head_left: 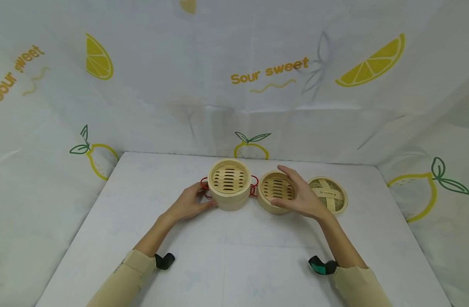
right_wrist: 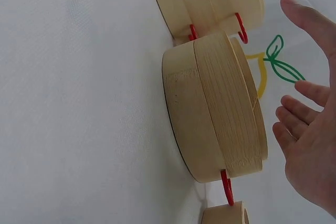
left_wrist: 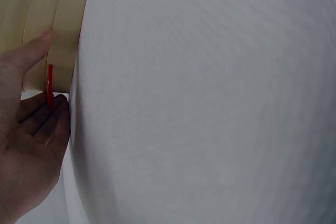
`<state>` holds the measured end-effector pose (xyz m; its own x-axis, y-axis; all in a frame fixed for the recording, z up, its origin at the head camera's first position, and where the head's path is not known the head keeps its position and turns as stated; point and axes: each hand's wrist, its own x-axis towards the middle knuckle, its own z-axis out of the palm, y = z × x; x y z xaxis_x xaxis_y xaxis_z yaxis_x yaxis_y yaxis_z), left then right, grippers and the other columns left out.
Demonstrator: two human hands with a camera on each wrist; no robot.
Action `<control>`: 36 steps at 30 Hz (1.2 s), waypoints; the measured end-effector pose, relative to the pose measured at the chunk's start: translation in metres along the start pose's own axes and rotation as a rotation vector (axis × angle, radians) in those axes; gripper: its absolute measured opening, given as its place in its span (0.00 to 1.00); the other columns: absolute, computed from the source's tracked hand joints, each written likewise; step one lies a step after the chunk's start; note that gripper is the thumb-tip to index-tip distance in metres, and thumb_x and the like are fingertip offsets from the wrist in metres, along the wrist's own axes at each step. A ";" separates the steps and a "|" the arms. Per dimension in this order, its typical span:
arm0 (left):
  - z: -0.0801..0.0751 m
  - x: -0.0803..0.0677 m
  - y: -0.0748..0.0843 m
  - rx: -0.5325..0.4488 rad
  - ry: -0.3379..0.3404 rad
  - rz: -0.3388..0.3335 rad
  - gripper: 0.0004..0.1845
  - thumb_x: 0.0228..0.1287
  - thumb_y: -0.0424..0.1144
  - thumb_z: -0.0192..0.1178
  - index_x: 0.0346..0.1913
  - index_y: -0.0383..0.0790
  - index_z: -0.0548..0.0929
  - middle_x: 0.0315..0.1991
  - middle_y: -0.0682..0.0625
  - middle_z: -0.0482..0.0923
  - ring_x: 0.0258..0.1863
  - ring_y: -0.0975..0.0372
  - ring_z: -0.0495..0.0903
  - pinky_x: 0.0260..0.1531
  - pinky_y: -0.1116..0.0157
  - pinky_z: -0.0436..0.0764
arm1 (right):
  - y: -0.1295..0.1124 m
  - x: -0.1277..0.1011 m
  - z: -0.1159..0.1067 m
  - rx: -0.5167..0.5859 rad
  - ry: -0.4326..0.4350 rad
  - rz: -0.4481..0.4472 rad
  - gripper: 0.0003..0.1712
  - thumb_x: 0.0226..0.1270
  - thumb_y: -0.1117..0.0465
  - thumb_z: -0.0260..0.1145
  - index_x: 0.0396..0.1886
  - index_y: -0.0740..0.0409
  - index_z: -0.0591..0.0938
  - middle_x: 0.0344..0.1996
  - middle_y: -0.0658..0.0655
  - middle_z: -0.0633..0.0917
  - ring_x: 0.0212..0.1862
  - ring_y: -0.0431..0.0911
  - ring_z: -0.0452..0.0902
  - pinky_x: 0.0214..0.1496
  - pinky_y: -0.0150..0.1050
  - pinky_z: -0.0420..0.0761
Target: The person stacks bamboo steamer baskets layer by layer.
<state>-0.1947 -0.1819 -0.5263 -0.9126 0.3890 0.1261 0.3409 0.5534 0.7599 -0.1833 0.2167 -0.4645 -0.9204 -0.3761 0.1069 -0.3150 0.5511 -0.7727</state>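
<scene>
Two round bamboo steamer baskets, stacked, stand at the back of the table with red loop handles at their sides. My left hand holds the stack at its left side. In the left wrist view the thumb presses the basket wall, and the fingers curl by the red handle. A single bamboo steamer basket with a slotted base sits just right of the stack. Above its right side, my right hand hovers with fingers spread; the right wrist view shows it apart from the basket.
A woven bamboo lid lies to the right of the single basket, partly behind the right hand. The white table meets a lemon-printed cloth at the back. Black straps show near both cuffs.
</scene>
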 end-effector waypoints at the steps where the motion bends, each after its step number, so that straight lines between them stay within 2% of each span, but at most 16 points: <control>1: 0.000 0.000 0.000 0.002 -0.002 -0.002 0.35 0.65 0.45 0.79 0.72 0.37 0.79 0.67 0.42 0.85 0.69 0.48 0.84 0.72 0.49 0.84 | 0.001 -0.001 0.000 0.003 0.006 0.001 0.62 0.59 0.48 0.85 0.88 0.42 0.60 0.87 0.60 0.62 0.88 0.66 0.54 0.83 0.80 0.59; 13: -0.002 0.000 0.004 -0.012 -0.003 -0.010 0.36 0.65 0.45 0.80 0.72 0.36 0.79 0.67 0.41 0.85 0.69 0.47 0.84 0.72 0.49 0.84 | 0.010 -0.009 -0.001 0.001 0.049 0.019 0.63 0.56 0.50 0.86 0.87 0.49 0.61 0.86 0.63 0.63 0.87 0.68 0.55 0.83 0.79 0.61; 26: -0.002 0.001 0.003 -0.020 -0.006 -0.012 0.36 0.64 0.44 0.80 0.72 0.37 0.79 0.68 0.42 0.84 0.71 0.48 0.83 0.74 0.49 0.83 | 0.024 -0.008 0.001 -0.056 0.037 0.025 0.68 0.53 0.49 0.88 0.87 0.60 0.58 0.86 0.69 0.60 0.86 0.71 0.53 0.84 0.77 0.59; 36: -0.002 0.000 0.005 -0.002 -0.014 -0.016 0.36 0.65 0.44 0.79 0.72 0.36 0.79 0.68 0.41 0.84 0.70 0.47 0.83 0.73 0.48 0.84 | 0.029 -0.005 0.005 -0.068 0.026 0.064 0.71 0.51 0.49 0.89 0.87 0.64 0.57 0.85 0.70 0.60 0.86 0.71 0.53 0.85 0.75 0.59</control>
<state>-0.1936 -0.1805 -0.5213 -0.9147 0.3904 0.1044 0.3253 0.5580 0.7634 -0.1867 0.2310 -0.4905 -0.9445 -0.3199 0.0753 -0.2695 0.6229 -0.7344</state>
